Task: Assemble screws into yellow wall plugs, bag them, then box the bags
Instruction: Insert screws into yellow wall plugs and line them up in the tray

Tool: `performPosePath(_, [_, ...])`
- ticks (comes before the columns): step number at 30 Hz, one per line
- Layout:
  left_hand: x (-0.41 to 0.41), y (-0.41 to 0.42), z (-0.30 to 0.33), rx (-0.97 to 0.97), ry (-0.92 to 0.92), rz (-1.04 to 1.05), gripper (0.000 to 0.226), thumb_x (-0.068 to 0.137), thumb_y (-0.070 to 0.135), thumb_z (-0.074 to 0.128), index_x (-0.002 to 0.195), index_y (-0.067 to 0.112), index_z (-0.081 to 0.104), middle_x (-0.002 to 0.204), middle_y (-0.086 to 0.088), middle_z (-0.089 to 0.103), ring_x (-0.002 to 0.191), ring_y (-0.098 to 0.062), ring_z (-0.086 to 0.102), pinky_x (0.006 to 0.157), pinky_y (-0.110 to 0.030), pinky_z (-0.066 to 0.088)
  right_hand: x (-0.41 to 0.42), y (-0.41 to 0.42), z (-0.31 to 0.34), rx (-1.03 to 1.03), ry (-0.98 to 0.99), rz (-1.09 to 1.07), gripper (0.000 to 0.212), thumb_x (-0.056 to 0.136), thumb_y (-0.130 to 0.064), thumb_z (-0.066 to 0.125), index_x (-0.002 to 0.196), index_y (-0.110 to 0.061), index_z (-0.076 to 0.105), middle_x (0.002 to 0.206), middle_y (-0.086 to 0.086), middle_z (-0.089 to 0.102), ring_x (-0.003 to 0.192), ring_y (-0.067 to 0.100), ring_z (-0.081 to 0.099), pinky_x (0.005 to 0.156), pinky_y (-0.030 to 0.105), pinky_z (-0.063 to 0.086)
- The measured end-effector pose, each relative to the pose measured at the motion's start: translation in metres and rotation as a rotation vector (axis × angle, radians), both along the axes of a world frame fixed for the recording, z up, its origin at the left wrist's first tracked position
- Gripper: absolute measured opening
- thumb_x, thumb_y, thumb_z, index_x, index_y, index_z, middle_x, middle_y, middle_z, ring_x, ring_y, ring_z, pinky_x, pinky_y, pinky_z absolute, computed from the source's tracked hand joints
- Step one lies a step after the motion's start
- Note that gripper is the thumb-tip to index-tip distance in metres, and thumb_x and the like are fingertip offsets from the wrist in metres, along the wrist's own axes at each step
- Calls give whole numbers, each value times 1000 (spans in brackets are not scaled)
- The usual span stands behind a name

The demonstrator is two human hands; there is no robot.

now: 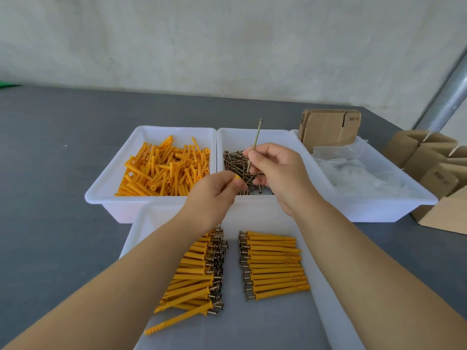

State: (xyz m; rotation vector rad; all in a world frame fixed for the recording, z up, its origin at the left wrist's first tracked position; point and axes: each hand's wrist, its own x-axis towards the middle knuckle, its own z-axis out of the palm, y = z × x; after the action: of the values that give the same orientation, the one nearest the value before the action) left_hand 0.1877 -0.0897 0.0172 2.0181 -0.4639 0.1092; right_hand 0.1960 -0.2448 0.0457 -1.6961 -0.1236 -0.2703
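Observation:
My left hand (pixel 213 193) grips a yellow wall plug (pixel 237 178); only its end shows past my fingers. My right hand (pixel 275 170) pinches a long screw (pixel 256 137) that stands nearly upright, head up, above the screw tray (pixel 278 137). The screw's tip is a little above and to the right of the plug's end, not touching it. Loose screws (pixel 236 162) fill that tray. The tray to its left (pixel 141 137) holds loose yellow plugs (pixel 164 170). In the near tray (pixel 316 311) lie two rows of assembled plugs with screws (pixel 274 263), (pixel 199 274).
A third white tray (pixel 414 195) at the right holds clear plastic bags (pixel 353 170) and flat cardboard (pixel 328 127). Open cardboard boxes (pixel 429 157) stand at the far right on the grey table (pixel 50 160). A metal pole (pixel 444 97) rises behind them.

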Motion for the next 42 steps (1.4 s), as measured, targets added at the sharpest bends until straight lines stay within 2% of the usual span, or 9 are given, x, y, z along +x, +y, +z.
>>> performPosePath(2, [-1,0,-1,-2,-5,-31,28,104,20,46,83,22,64,53,8,46,46,-8,42,47,-39,44,-1,4,0,81,-7,9,18,96,-5,60,105,-20,65,74,-5,69,70,6,68,61,25,55])
performPosePath(8, [0,-2,-1,-103,18,-51,29,106,17,43,94,5,66,56,8,47,47,-1,40,48,-13,31,-1,8,-4,-5,-147,-64,70,92,2,62,149,-26,31,80,2,72,74,10,73,62,20,56])
performPosePath(17, [0,0,1,-110,39,-43,31,106,18,41,94,6,66,59,3,50,47,-1,41,50,-15,31,2,6,-7,-68,-254,-83,62,90,-1,62,139,-31,40,78,-3,72,75,13,73,72,22,55])
performPosePath(23, [-2,1,3,-112,8,-54,37,106,18,42,73,22,58,58,5,50,47,-2,41,50,-16,32,-5,9,-6,-167,-236,21,56,89,-3,67,137,-28,51,78,0,72,74,15,71,70,32,60])
performPosePath(26, [-3,0,5,-193,50,-64,30,106,21,43,88,13,66,65,-2,49,50,-7,43,48,-22,38,-6,6,-3,-149,-241,27,21,96,-21,62,114,-18,73,89,0,73,81,5,70,70,18,55])
performPosePath(29, [-4,1,8,-191,-45,-68,22,102,21,52,99,16,73,74,-11,54,70,-15,54,62,-35,54,-4,3,-2,-160,-203,-59,38,97,-45,47,100,-23,78,97,-9,70,93,4,65,83,32,54])
performPosePath(32, [-8,1,11,-189,-105,-127,15,97,16,61,95,20,75,77,-19,61,77,-31,56,69,-34,47,-1,-3,-2,-69,-214,-172,39,96,-48,43,98,-27,77,96,-4,72,91,11,66,81,35,53])
performPosePath(37, [-15,-6,6,12,-173,-209,8,87,2,69,86,11,69,79,-3,66,69,-7,58,57,-13,42,4,-11,-5,-3,-205,-270,33,95,-45,47,90,-30,76,90,-9,74,81,8,67,73,26,49])
performPosePath(42, [-18,-22,-6,481,-311,-139,12,88,21,68,84,19,57,82,3,63,80,-17,60,70,-36,52,4,-10,-7,-59,-200,-263,33,97,-41,47,89,-30,77,84,-11,73,80,5,66,75,32,51])
